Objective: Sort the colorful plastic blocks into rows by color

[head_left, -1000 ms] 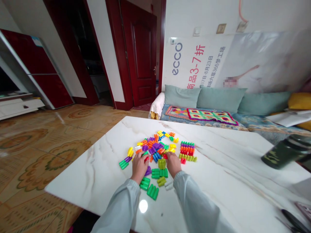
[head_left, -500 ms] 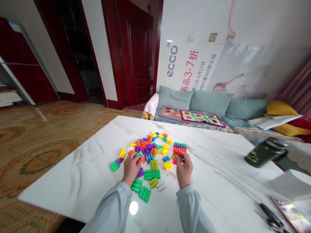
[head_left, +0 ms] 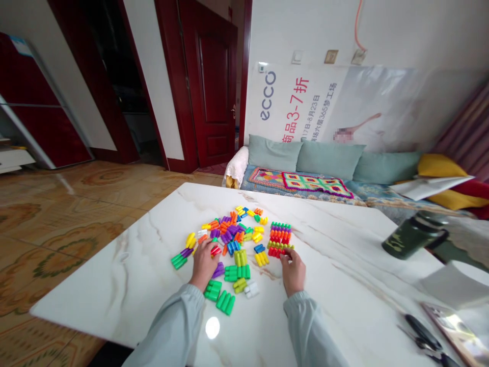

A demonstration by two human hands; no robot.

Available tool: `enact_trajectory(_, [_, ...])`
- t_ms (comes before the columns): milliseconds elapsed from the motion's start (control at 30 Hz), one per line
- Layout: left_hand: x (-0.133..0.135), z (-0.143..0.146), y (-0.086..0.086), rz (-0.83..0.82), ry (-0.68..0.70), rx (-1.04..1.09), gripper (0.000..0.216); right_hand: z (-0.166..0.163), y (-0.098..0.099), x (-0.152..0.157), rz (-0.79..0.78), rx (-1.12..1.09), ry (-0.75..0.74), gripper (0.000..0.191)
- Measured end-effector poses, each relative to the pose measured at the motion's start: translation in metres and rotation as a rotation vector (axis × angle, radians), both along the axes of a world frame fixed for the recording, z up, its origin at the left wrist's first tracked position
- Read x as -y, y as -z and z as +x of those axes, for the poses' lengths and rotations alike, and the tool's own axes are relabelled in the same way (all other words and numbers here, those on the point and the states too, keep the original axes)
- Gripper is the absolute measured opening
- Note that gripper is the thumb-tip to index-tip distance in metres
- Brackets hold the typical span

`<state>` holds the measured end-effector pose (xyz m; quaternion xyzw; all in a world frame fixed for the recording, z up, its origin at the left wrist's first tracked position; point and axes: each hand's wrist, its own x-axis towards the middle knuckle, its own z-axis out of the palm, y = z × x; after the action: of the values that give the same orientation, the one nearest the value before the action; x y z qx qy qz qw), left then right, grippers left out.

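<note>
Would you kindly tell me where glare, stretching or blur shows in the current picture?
Head view: a round glare spot shines on the white table; head view: the red refrigerator leans, apparently from lens distortion; head view: the colored pieces look fairly crisp, while the black-handled tool at lower right looks smeared.

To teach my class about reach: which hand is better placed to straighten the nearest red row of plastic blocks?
Right, I'd judge. The right hand is at the right end of that red row; the left hand is farther off, beside the scattered plastic blocks.
</note>
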<state>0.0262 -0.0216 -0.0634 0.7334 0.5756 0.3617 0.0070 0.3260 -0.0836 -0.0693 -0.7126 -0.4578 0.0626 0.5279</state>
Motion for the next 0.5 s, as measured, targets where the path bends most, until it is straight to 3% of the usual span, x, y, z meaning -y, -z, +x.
enact_trajectory(300, [0.003,0.002,0.001,0.014,-0.012,-0.006,0.023,-0.021,-0.006,0.022,0.135,0.014,0.052,0.034])
enact_trajectory(500, [0.009,0.004,-0.017,0.06,-0.005,-0.073,0.026,-0.057,-0.008,0.039,0.146,0.11,-0.255,0.022])
